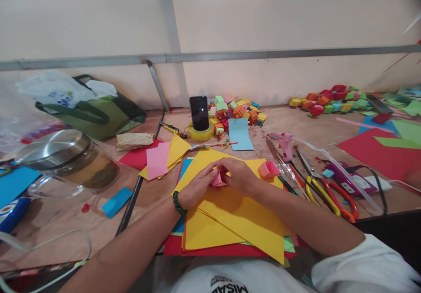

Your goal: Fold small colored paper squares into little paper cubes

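Note:
A small folded pink paper piece [219,179] is held between both hands, over a stack of yellow paper sheets [230,223]. My left hand [201,187], a green bead bracelet on its wrist, closes on the piece from the left. My right hand [239,175] grips it from the right, fingers bent over its top. The fingers hide part of the paper's shape. To the right of my right hand, a pink open paper box [268,169] rests at the edge of the yellow sheets.
Right: pink glue gun [284,144], yellow-handled scissors [312,187], red-handled scissors [340,198] and a purple device [353,181]. Behind: a phone [199,113] propped on a tape roll [201,133], and paper boxes [243,108]. Left: a glass teapot [94,163] with liquid, and a green bag [98,117].

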`<state>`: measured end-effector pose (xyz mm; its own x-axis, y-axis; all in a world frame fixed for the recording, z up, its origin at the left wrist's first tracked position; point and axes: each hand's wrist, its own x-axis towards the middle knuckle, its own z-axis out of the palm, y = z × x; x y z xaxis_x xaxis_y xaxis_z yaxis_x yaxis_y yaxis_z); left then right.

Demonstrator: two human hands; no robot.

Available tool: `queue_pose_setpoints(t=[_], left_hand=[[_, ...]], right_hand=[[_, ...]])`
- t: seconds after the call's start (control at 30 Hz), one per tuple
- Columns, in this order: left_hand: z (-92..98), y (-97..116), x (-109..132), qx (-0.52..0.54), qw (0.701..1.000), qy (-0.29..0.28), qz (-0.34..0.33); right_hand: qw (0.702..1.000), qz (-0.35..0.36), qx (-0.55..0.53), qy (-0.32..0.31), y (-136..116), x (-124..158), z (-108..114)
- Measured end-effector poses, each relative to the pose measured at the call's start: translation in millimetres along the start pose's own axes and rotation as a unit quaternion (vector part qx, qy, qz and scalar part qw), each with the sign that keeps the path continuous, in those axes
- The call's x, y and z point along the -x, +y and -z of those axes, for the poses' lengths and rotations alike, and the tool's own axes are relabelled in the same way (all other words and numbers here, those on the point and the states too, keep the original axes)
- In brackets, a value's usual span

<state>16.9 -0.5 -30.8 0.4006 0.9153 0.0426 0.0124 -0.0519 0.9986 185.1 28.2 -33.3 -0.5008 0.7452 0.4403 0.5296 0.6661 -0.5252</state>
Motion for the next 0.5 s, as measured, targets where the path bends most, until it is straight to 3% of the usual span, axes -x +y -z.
queue_pose_setpoints(t=[0.1,0.2,0.33,0.5], left_hand=[[-0.4,5.3,-1.9,0.127,0.99,-0.016,0.066],[1.5,9.9,-2.2,0.193,0.976,0.056,0.084],[2.9,14.3,-0.2,0.244,0.961,0.103,0.078],[-1.5,16.9,3.1,0.245,0.962,0.089,0.079]], right_hand=[[0.996,-0.026,-0.084,0.009,-2.1,-2.4,7.7],[0.991,-0.03,-0.122,0.056,-6.4,-3.7,20.5],[0.993,0.013,-0.104,0.055,-15.4,-1.7,25.8],[0.995,0.021,-0.085,0.041,-20.2,1.6,14.6]])
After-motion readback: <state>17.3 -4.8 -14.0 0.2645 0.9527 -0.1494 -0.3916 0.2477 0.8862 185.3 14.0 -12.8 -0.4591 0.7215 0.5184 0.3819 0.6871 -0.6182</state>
